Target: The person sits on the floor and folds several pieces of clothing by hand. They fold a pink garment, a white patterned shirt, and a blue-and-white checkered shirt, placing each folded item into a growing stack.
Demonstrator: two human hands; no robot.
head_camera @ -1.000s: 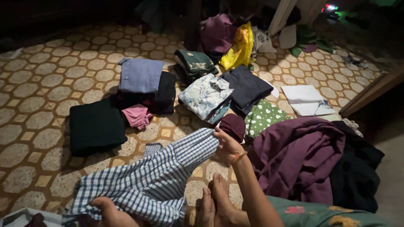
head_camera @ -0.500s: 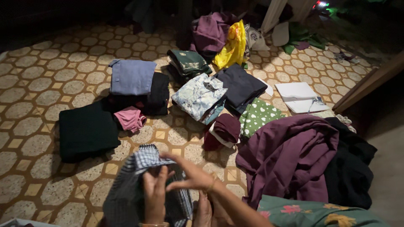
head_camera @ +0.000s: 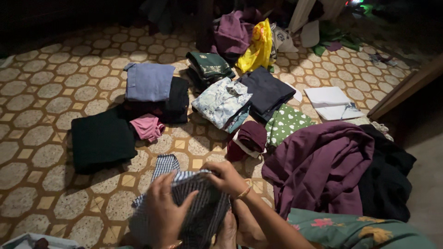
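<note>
Judging by the floor, lots is folded already, while the checked shirt [head_camera: 194, 203] is gripped half-folded over the lap by left hand [head_camera: 164, 214] and right hand [head_camera: 226, 177], purple heap [head_camera: 318, 168] untouched.

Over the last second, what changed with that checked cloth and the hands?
The blue-and-white checked cloth, earlier stretched out between the hands, is now gathered into a bundle. The right hand came in from the far end and the left hand rose; both now grip it close together. The folded clothes on the tiled floor and the purple heap lie unchanged.
</note>
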